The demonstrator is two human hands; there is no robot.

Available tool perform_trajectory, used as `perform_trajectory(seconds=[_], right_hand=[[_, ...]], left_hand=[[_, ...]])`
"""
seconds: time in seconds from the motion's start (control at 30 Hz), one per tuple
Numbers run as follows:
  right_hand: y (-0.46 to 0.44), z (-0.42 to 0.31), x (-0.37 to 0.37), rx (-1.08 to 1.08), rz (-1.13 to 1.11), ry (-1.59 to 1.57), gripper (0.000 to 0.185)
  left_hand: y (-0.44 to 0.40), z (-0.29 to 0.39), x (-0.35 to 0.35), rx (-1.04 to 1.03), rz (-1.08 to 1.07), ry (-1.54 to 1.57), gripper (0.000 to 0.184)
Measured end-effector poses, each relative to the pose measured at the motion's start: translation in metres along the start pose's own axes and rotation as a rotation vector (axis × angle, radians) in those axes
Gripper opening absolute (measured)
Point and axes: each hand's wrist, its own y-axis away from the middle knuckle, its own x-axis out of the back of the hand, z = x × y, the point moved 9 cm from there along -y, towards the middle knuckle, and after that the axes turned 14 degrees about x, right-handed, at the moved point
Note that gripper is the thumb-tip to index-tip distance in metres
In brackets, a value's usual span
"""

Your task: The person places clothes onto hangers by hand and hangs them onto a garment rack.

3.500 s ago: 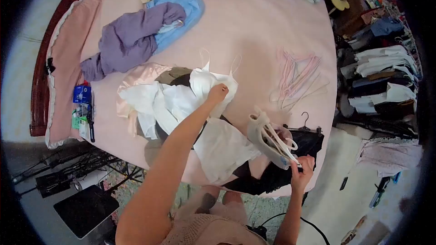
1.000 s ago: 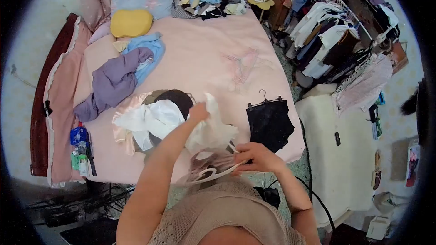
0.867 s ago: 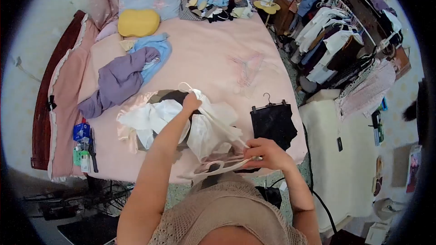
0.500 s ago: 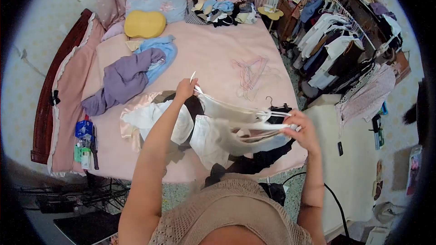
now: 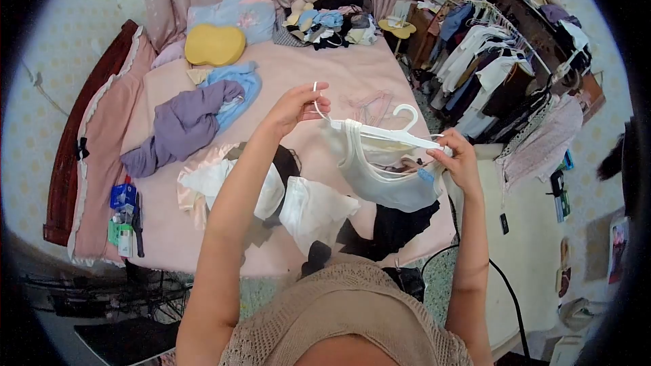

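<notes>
Above the bed, a white hanger (image 5: 397, 134) with its hook up carries a pale grey-white strapped top (image 5: 390, 186) that has a blue patch near its right side. My right hand (image 5: 456, 157) pinches the hanger's right end. My left hand (image 5: 298, 106), up and to the left, grips a thin white strap that runs down to the hanger's left end. Below lie a white garment (image 5: 312, 210), more white cloth (image 5: 210, 186) and a black garment (image 5: 400, 227) on the pink bed.
A purple garment (image 5: 183, 122) and a yellow pillow (image 5: 215, 45) lie at the bed's left. Piled clothes (image 5: 332, 20) sit at its far edge. Pink hangers (image 5: 373, 105) rest behind the top. A clothes rack (image 5: 522, 27) stands at right, above a cream bench (image 5: 529, 244).
Both hands have risen with the hanger and top, which now hang clear of the bedding with the hook upright. My left hand has moved up and right, stretching the strap.
</notes>
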Motion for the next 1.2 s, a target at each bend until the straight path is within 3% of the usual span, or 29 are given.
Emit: perform_trajectory(seconds=[0.07, 0.3, 0.5, 0.57, 0.73, 0.87, 0.97, 1.03, 1.2], right_hand=[[0.0, 0.002, 0.004, -0.005, 0.021, -0.006, 0.015], [0.004, 0.014, 0.025, -0.016, 0.091, -0.04, 0.015], [0.001, 0.01, 0.025, -0.017, 0.096, -0.036, 0.015], [-0.002, 0.009, 0.022, -0.007, 0.086, -0.024, 0.016], [-0.005, 0.012, 0.015, 0.016, 0.071, -0.03, 0.015], [-0.008, 0.003, 0.014, 0.052, 0.052, -0.036, 0.014], [-0.008, 0.004, 0.015, 0.038, 0.075, -0.061, 0.014], [-0.009, 0.001, 0.013, 0.077, 0.051, -0.053, 0.014], [-0.012, -0.001, 0.01, 0.095, 0.057, -0.056, 0.014]], left_hand=[[0.003, 0.01, -0.005, -0.024, 0.028, 0.051, 0.044], [0.01, 0.041, 0.01, -0.245, 0.144, 0.152, 0.044], [0.022, 0.054, 0.004, -0.276, 0.237, -0.026, 0.038], [0.014, 0.043, -0.019, -0.139, 0.078, -0.154, 0.034], [0.019, 0.029, -0.06, -0.02, -0.075, -0.419, 0.035], [0.013, 0.029, -0.071, -0.188, -0.122, -0.576, 0.039], [0.018, 0.035, -0.078, -0.27, -0.04, -0.777, 0.036], [0.027, 0.043, -0.091, -0.465, -0.026, -0.996, 0.033], [0.012, 0.022, -0.099, -0.299, -0.131, -0.891, 0.029]])
